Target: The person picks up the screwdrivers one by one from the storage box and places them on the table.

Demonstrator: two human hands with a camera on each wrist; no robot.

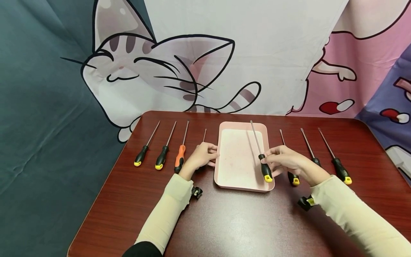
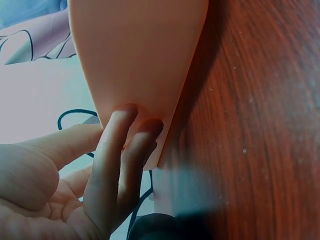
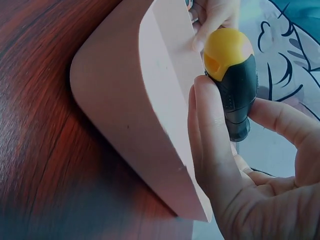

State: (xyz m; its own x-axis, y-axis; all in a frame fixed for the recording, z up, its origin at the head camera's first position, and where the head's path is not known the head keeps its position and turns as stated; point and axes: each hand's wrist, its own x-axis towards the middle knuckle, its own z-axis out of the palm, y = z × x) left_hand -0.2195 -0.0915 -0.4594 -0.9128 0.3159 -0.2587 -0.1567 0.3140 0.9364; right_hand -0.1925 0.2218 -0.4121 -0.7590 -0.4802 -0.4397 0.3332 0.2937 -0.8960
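Observation:
My right hand point(image 1: 285, 159) pinches the black-and-yellow handle of a screwdriver point(image 1: 264, 167) between thumb and fingers. That screwdriver hangs over the right side of a shallow pink tray point(image 1: 237, 184), its metal shaft slanting up and away to the left. The right wrist view shows the yellow handle end point(image 3: 229, 50) close up, above the tray rim. At the tray's left side, my left hand point(image 1: 200, 157) touches the outer wall with its fingers nearly straight. Another screwdriver point(image 1: 204, 135) lies partly hidden behind the left hand, and a black-and-yellow one point(image 1: 293, 178) lies partly under the right hand.
To the left of the tray lie two black-and-yellow screwdrivers point(image 1: 162, 157) and an orange-and-black screwdriver point(image 1: 180, 155). Two more screwdrivers point(image 1: 341, 169) lie at the right, one partly covered by the right wrist. Behind the brown table point(image 1: 154, 214) hangs a cartoon-printed cloth point(image 1: 273, 46).

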